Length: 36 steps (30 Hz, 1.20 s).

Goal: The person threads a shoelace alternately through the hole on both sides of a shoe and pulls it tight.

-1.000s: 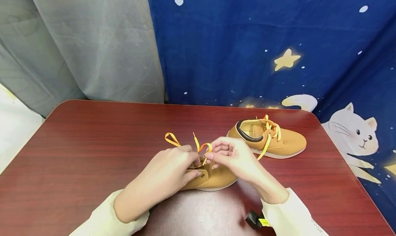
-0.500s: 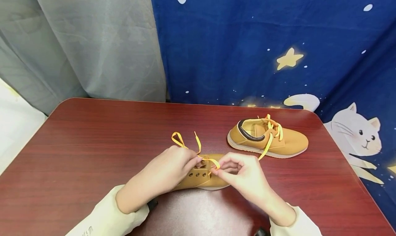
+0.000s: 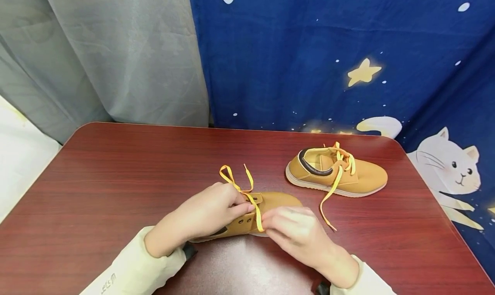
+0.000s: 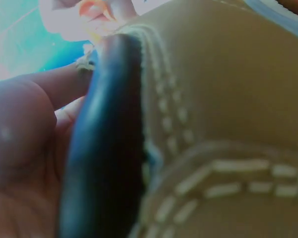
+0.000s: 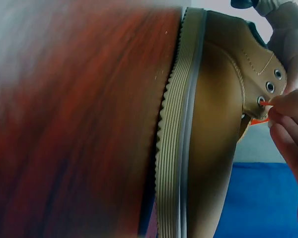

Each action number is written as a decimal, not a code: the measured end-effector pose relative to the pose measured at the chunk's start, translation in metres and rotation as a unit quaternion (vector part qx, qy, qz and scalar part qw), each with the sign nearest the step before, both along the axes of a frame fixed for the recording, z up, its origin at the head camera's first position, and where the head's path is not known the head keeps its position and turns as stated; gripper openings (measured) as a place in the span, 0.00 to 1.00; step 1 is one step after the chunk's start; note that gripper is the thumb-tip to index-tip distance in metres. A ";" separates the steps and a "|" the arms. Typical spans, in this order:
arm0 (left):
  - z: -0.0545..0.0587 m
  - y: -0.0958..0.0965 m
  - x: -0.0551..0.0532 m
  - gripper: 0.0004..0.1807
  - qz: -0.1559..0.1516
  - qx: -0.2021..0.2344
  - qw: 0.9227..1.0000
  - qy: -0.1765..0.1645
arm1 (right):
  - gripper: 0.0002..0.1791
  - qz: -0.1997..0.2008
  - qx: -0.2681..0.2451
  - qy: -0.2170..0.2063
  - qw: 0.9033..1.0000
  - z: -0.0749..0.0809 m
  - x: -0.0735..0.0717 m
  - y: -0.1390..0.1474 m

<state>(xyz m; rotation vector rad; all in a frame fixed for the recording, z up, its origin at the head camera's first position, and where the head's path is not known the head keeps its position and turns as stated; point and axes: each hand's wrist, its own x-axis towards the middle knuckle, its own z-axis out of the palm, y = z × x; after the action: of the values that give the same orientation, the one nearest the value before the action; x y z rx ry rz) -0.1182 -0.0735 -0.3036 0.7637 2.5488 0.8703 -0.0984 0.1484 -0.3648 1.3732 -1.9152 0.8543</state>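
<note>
A tan shoe (image 3: 281, 199) lies with its toe to the right, partly covered by both hands. My left hand (image 3: 214, 209) holds its upper at the opening, the thumb near the eyelets. In the left wrist view that hand shows behind the dark padded collar (image 4: 102, 129). A yellow shoelace (image 3: 258, 217) crosses the shoe front, its other end standing up in loops behind. My right hand (image 3: 299, 235) pinches the lace close to its tip. In the right wrist view, the orange-looking tip (image 5: 266, 103) is at the eyelet (image 5: 261, 101) nearest the toe, two other eyelets beside it.
A second tan shoe (image 3: 367, 174), laced in yellow, stands farther back to the right, one lace end trailing onto the table. The reddish-brown table (image 3: 135, 166) ends at a grey curtain (image 3: 154, 63) and a blue patterned curtain (image 3: 278, 63).
My right hand has moved down and toward me with the lace, from above the shoe to its near-side eyelets. My left hand shifted slightly left, uncovering eyelets. The second shoe's lace end now trails farther down.
</note>
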 end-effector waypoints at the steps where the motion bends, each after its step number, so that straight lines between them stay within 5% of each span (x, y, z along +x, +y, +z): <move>1: 0.000 0.000 0.000 0.28 0.000 -0.002 1.000 -0.004 | 0.12 0.005 0.006 0.024 1.000 0.000 -0.001 0.000; 5: 0.000 0.001 0.001 0.28 0.007 -0.004 1.000 -0.006 | 0.13 -0.002 0.030 0.078 0.996 0.002 -0.003 0.000; 12: -0.004 0.008 0.004 0.16 0.025 -0.006 0.999 0.025 | 0.12 -0.015 0.061 0.074 0.995 0.002 -0.006 0.004; 17: -0.006 0.011 0.008 0.08 0.039 -0.014 0.997 0.067 | 0.14 -0.010 0.083 0.042 0.996 0.000 -0.007 0.010; 27: -0.010 0.012 0.012 0.11 0.042 -0.007 0.992 0.115 | 0.06 -0.011 0.067 -0.019 0.998 -0.002 -0.009 0.012; 36: -0.010 0.013 0.015 0.04 0.052 0.015 0.989 0.138 | 0.03 -0.067 0.041 -0.117 0.990 -0.004 -0.006 0.008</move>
<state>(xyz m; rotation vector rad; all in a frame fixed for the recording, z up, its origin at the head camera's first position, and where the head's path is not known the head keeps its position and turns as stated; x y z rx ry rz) -0.1030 -0.0601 -0.3134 0.8170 2.8471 0.8914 -0.1044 0.1562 -0.3686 1.2182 -2.2165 0.9119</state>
